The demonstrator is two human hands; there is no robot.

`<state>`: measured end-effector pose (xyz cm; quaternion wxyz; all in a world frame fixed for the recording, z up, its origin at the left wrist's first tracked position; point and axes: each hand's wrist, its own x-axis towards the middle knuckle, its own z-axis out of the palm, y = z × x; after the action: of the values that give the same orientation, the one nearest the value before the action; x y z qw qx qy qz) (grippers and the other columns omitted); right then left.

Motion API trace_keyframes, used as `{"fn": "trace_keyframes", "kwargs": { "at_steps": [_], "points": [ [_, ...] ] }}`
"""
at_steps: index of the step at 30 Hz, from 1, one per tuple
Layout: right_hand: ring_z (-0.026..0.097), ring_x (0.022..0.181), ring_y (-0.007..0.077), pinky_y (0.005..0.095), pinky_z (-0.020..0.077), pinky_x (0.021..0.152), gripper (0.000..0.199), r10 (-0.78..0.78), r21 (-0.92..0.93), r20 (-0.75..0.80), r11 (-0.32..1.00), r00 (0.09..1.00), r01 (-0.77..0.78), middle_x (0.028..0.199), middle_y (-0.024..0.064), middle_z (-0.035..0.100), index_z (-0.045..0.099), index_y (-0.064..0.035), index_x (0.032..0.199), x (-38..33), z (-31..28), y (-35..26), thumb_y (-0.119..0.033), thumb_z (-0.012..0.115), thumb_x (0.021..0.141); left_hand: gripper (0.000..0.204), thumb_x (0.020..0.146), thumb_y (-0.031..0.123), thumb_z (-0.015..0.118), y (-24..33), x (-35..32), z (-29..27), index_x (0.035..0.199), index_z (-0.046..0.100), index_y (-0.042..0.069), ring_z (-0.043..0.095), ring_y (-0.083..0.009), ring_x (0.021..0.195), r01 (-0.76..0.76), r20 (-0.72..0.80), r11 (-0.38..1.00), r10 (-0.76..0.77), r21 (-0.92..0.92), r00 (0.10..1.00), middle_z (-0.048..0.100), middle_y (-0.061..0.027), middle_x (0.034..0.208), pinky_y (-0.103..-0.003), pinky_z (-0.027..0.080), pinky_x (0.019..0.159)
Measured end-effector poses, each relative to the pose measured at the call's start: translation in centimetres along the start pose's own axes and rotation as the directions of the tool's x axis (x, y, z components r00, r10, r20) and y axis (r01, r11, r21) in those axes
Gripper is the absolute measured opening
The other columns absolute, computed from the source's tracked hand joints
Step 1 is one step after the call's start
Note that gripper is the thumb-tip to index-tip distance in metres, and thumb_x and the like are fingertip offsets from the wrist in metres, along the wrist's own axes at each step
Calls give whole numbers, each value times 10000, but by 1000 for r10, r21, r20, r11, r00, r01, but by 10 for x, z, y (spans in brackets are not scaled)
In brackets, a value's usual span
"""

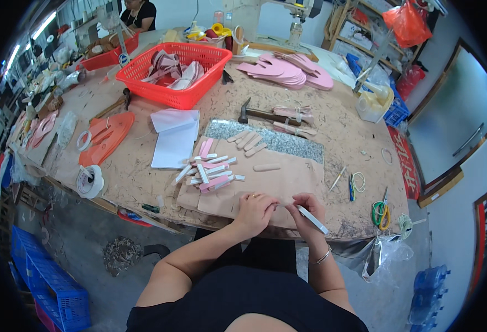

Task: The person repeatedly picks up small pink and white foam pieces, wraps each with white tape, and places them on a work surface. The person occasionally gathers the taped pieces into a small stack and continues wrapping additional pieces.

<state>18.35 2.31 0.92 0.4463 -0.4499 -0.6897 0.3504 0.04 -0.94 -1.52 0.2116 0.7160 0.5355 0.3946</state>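
While both hands [281,209] meet, right fingers [301,212] pinch a white strip [313,220].

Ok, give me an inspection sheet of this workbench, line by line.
Surface: worn table, scuffed, with a tan sheet at the near edge.
Job's things: white strip held in the right hand; pile of pink and white strips on the sheet.
Clutter: red basket, hammer, pink soles, tape roll, white paper.
Grippers: left hand meets the right over the strip.
Cables: nothing seen.
Surroundings: blue crates on floor; another person at the far end.
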Motion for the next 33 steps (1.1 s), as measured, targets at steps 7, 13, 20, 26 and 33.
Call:
{"fn": "trace_keyframes", "kwargs": {
  "at_steps": [7,13,20,26,33],
  "points": [
    [668,766,218,340,508,735,150,-622,-218,136,741,771,635,856,53,705,642,-88,812,-12,8,-26,7,745,759,90,839,91,607,10,-6,-33,901,660,128,600,-227,950,-118,-291,964,187,238,938,654,-40,880,-472,315,940],
    [665,790,195,355,494,787,186,-779,-295,130,560,614,774,928,40,723,637,-117,827,-22,4,-36,27,697,725,116,789,94,645,-41,19,-98,890,691,127,587,-223,1028,211,-586,921,22,327,810,658,-27,893,-506,288,1002],
    [620,729,176,292,493,712,164,-233,-67,-298,973,926,223,807,53,628,625,-45,929,-5,4,34,16,727,816,211,773,86,637,-34,47,-60,976,694,104,561,-266,1105,-10,-310,753,283,658,907,641,-56,1057,-511,322,1020],
    [593,807,93,240,492,721,204,-46,134,-349,986,936,98,892,47,620,587,-28,1013,-7,3,49,-61,734,874,288,781,37,605,-52,74,-6,1063,650,70,565,-324,1077,-97,42,879,87,466,995,625,-125,1106,-444,461,883],
    [565,804,94,234,474,708,336,237,409,-175,900,956,-148,898,45,570,535,-24,1113,-3,-3,23,-5,730,840,238,792,-35,633,-6,-14,-9,1024,605,15,613,-338,970,-230,-111,961,248,154,962,627,-157,1103,-429,501,845]
  ]
}}
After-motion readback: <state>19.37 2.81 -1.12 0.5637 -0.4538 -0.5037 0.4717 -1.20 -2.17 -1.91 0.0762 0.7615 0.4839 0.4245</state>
